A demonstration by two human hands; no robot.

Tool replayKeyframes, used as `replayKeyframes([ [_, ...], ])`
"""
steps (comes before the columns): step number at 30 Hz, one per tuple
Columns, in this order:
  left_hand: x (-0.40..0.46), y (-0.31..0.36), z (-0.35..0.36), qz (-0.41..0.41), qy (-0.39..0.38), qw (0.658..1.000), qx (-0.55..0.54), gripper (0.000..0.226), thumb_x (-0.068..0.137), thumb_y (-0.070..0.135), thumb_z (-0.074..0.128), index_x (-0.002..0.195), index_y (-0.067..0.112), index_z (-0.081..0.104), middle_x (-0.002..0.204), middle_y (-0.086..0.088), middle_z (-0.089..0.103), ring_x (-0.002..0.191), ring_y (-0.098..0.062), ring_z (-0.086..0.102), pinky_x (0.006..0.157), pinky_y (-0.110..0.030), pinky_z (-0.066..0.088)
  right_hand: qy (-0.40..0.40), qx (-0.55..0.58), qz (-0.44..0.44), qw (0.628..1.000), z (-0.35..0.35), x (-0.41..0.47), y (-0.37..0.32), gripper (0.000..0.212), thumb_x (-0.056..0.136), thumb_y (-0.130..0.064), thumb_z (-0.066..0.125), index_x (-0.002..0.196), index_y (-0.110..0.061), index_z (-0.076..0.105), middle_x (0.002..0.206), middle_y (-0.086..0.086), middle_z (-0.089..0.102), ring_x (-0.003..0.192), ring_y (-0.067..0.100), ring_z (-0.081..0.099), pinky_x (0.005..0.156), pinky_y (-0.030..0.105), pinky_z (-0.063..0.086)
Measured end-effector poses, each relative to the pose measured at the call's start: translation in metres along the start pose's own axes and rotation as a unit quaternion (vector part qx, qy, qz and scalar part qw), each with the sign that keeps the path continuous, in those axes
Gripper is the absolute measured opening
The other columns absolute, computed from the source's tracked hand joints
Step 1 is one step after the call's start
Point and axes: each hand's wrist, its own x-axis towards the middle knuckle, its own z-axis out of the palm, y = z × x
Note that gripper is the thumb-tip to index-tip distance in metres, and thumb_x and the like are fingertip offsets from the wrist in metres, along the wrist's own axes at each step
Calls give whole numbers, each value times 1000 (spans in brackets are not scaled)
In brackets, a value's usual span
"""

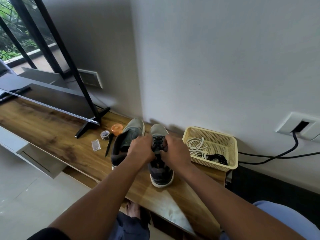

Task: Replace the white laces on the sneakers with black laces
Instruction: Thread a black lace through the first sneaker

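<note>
Two grey sneakers stand side by side on the wooden shelf (52, 135), toes to the wall. The right sneaker (161, 175) carries a black lace (158, 141) through its eyelets. My left hand (141, 149) and my right hand (174, 149) meet over its tongue, fingers curled, each pinching the black lace. The left sneaker (128, 135) shows no lace and is partly hidden by my left hand. In the cream basket (232, 156) to the right lie coiled white laces (195, 144) and another black lace (217, 157).
Left of the sneakers lie a black pen (109, 144), a small clear box (95, 145), a tape roll (105, 135) and an orange lid (116, 129). A TV on a black stand (91, 122) fills the shelf's left. Black cables (277, 155) run from a wall socket at right.
</note>
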Motion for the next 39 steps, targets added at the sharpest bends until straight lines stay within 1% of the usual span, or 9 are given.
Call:
replayKeyframes([
  [4, 1, 1, 5, -3, 16, 1000, -1, 36, 89, 23, 70, 121, 16, 57, 110, -12, 68, 106, -36, 67, 81, -40, 51, -12, 1, -7, 1000, 1, 1, -2, 29, 81, -19, 70, 105, -16, 53, 103, 8, 64, 94, 32, 63, 70, 40, 51],
  [8, 1, 3, 11, -11, 40, 999, 4, 26, 92, 18, 65, 117, 14, 58, 106, -12, 69, 103, -37, 69, 73, -38, 49, -17, -4, -6, 1000, 3, 3, -3, 31, 79, -14, 67, 102, -19, 47, 97, 7, 61, 88, 33, 64, 62, 35, 42],
  [12, 1, 6, 14, -10, 57, 998, 13, 22, 93, 18, 62, 115, 15, 61, 102, -10, 71, 100, -35, 71, 70, -37, 50, -48, -12, 10, 999, 8, 3, 0, 50, 82, -23, 68, 125, -16, 44, 103, 10, 66, 93, 36, 67, 64, 36, 45],
  [14, 1, 6, 16, -8, 63, 998, 11, 22, 92, 19, 62, 114, 16, 60, 100, -9, 71, 98, -34, 71, 67, -37, 50, -51, -12, 15, 999, 10, 1, 3, 51, 83, -24, 68, 126, -14, 43, 104, 11, 68, 96, 36, 68, 66, 36, 45],
  [21, 0, 11, 23, -25, 62, 997, 29, 23, 91, 14, 59, 114, 12, 61, 103, -10, 70, 99, -34, 70, 66, -38, 46, -35, -25, 39, 998, 12, 1, 0, 29, 83, -21, 64, 109, -12, 58, 97, 12, 69, 90, 36, 70, 64, 38, 53],
  [28, 0, 11, 25, -23, 61, 998, 25, 19, 95, 15, 54, 112, 12, 62, 106, -11, 71, 101, -35, 70, 68, -38, 49, -26, -68, 31, 997, 18, 4, -4, 16, 86, -24, 62, 97, -14, 66, 93, 10, 69, 85, 33, 72, 57, 33, 44],
  [34, 1, 10, 13, -10, 71, 997, -30, 17, 88, 16, 60, 105, 14, 55, 97, -11, 70, 95, -37, 69, 68, -40, 51, -4, -27, 13, 1000, 16, 9, -4, 8, 84, -22, 57, 90, -16, 59, 86, 9, 66, 78, 35, 67, 55, 38, 49],
  [37, 4, 13, 10, -5, 80, 996, -48, 22, 87, 13, 62, 98, 19, 45, 96, -11, 68, 93, -38, 68, 68, -39, 45, 6, -7, 20, 1000, 15, 13, -5, 7, 88, -20, 55, 93, -17, 54, 89, 9, 65, 81, 34, 66, 56, 37, 45],
  [39, 7, 15, 10, 0, 91, 994, -58, 22, 88, 13, 62, 98, 19, 43, 98, -13, 68, 93, -39, 68, 69, -39, 43, 6, 14, 15, 1000, 15, 16, -5, 8, 92, -19, 54, 99, -15, 53, 93, 10, 66, 85, 35, 65, 61, 40, 49],
])
